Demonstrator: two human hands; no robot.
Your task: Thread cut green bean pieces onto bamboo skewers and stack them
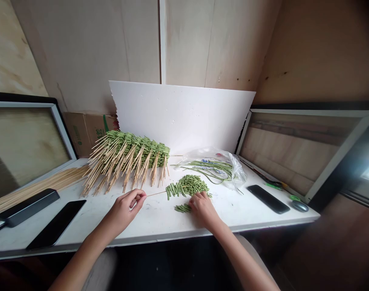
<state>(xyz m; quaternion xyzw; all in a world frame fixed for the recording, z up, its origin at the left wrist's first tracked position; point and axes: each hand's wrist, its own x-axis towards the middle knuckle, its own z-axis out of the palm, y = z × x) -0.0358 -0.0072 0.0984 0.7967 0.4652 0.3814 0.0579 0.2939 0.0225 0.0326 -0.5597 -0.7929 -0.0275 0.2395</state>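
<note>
Between its thumb and fingers my left hand (130,204) pinches the bare end of a thin wooden skewer (156,194). Several short green bean pieces (174,190) are threaded crosswise on the skewer's far part, which points right. My right hand (202,206) is bent down at the near edge of a heap of cut green pieces (193,184), its fingers together; what they hold, if anything, is hidden. Left of its fingertips lies a small row of green pieces (182,208) on the white table (154,220).
A tall stack of filled skewers (126,155) stands at the back left, beside loose bare skewers (51,180). A clear plastic bag (214,163) with long green stems lies back right. Phones (59,224) (267,199), a black case (33,206) and a white board (181,117) are around.
</note>
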